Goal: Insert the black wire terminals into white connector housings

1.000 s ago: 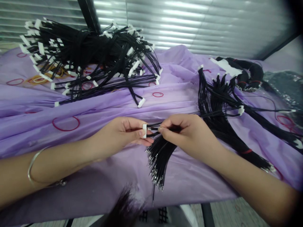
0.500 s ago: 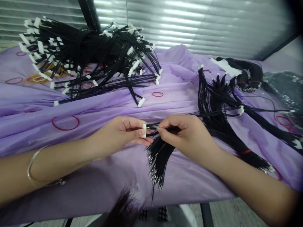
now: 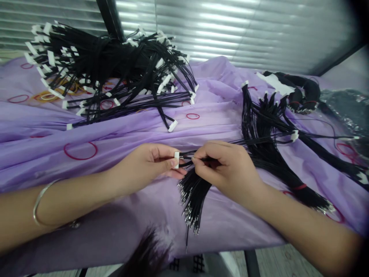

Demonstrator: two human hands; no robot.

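Observation:
Between thumb and fingers, my left hand (image 3: 154, 161) is closed on a small white connector housing (image 3: 177, 160). Black wires run out of the housing's right side. My right hand (image 3: 226, 161) pinches a thin black wire (image 3: 188, 157) close to its metal-tipped end, which is right at the housing; whether the tip is inside I cannot tell. Beneath my right hand a bundle of black wires (image 3: 196, 200) fans out toward me, with bare metal terminals at the ends. More wires with white connectors (image 3: 294, 135) lie to the right of it.
A large heap of black cables (image 3: 115, 57) with white connectors lies at the back left. Red rubber bands (image 3: 80, 151) are scattered on the purple cloth (image 3: 115, 215). At the right are a tied wire bundle (image 3: 300, 187), coiled cables (image 3: 311, 90) and a clear plastic bag (image 3: 348, 111).
Hardly anything differs. The view has shifted slightly, and both hands keep the same hold on the connector housing and the wire.

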